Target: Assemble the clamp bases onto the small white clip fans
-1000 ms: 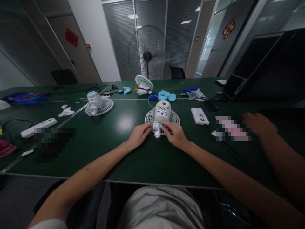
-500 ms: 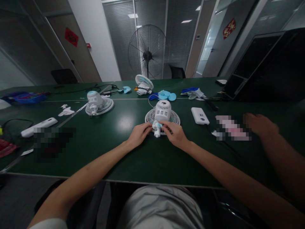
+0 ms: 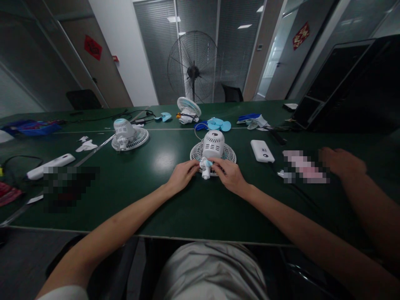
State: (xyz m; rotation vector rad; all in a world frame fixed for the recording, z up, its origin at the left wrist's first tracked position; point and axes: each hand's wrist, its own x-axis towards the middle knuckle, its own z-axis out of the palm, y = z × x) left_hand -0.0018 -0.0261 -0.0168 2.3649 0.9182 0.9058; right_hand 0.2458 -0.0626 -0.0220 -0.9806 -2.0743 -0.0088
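Note:
A small white fan [image 3: 213,145] rests grille-down on the green table straight ahead, its rounded motor housing pointing up. From its near side sticks out a white neck joint [image 3: 205,173] with a light blue knob [image 3: 208,163]. My left hand [image 3: 181,176] pinches the left side of this joint with thumb and fingertips. On the other side, my right hand [image 3: 231,175] has its fingers closed on the blue knob; the fingertips partly cover it.
Another white fan [image 3: 125,135] lies grille-down at left, a third [image 3: 188,111] farther back. Light blue blades [image 3: 219,124] lie behind my fan. A white power bank [image 3: 262,151] is at right, near another person's hand [image 3: 343,161]. A white power strip [image 3: 51,166] sits far left.
Both my hands stay at the fan's joint with almost no visible movement. The view has shifted very slightly, and the other person's hand at right has barely moved.

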